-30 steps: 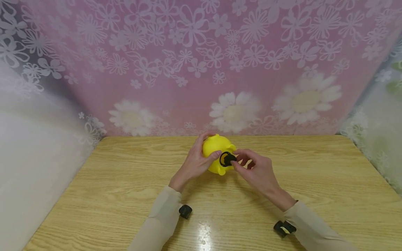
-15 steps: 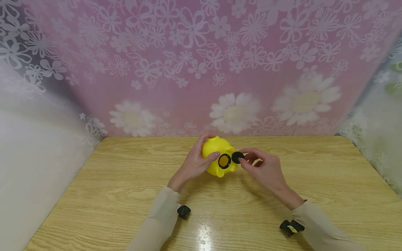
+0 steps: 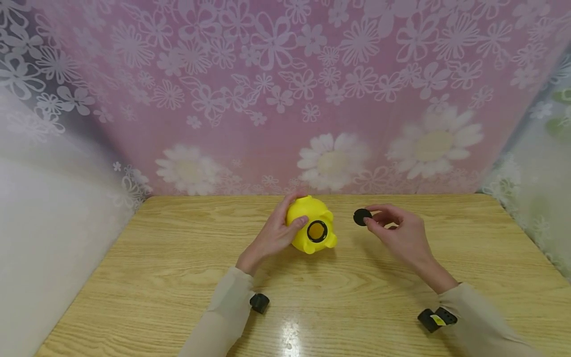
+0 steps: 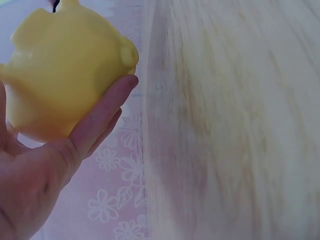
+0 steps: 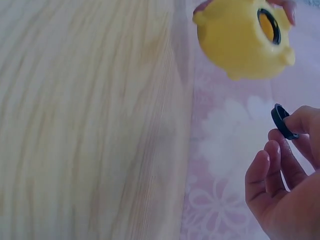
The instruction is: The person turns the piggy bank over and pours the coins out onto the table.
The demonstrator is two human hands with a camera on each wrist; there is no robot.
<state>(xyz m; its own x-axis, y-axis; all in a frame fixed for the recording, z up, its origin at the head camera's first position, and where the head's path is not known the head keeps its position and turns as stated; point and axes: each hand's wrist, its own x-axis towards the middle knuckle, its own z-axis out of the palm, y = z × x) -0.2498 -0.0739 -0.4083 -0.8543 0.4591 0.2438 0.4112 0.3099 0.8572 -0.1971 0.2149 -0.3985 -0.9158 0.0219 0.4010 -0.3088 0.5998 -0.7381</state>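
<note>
A round yellow piggy bank (image 3: 308,208), with stubby feet, is tipped so that its underside faces the head camera. My left hand (image 3: 273,240) grips it from the left, thumb on the front and fingers around the far side. A black-rimmed round hole (image 3: 317,231) is uncovered in that underside. To the right, my right hand (image 3: 403,238) pinches a black round cap (image 3: 362,217) between thumb and fingertips, apart from the bank. In the right wrist view the cap (image 5: 281,121) shows its raised rim, below the piggy bank (image 5: 235,42).
Light wood-grain table (image 3: 187,277) lies beneath both hands. A pink flowered cloth (image 3: 250,109) hangs along its back edge, with pale walls of cloth at either side. Black wrist devices (image 3: 259,303) sit by both sleeves.
My right hand has pulled the black cap out of the hole and carried it to the right. My left hand has kept hold of the piggy bank, turning it slightly.
</note>
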